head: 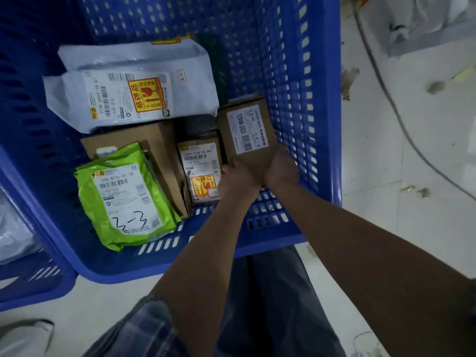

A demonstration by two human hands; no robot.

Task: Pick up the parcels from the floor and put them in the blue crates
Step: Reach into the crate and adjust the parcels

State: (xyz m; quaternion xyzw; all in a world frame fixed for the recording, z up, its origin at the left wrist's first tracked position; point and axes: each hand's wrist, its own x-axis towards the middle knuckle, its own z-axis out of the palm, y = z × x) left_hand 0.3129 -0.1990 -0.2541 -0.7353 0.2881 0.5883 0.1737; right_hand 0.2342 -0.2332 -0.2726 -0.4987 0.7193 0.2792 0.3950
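Both my arms reach into a big blue crate (327, 104). My left hand (238, 180) and my right hand (279, 167) grip the near end of a small brown cardboard box (247, 130) with a white label, held against the crate's right wall. Inside the crate lie a white padded mailer (128, 96) with an orange fragile sticker, a green bag parcel (123, 197), a flat brown carton (154, 143) under the bag, and a small box (201, 171) with a yellow sticker.
A second blue crate (33, 284) with grey bags stands at the left edge. White tiled floor (412, 202) lies to the right, crossed by a cable (401, 124). A pale parcel (23, 336) lies on the floor bottom left. My legs stand against the crate.
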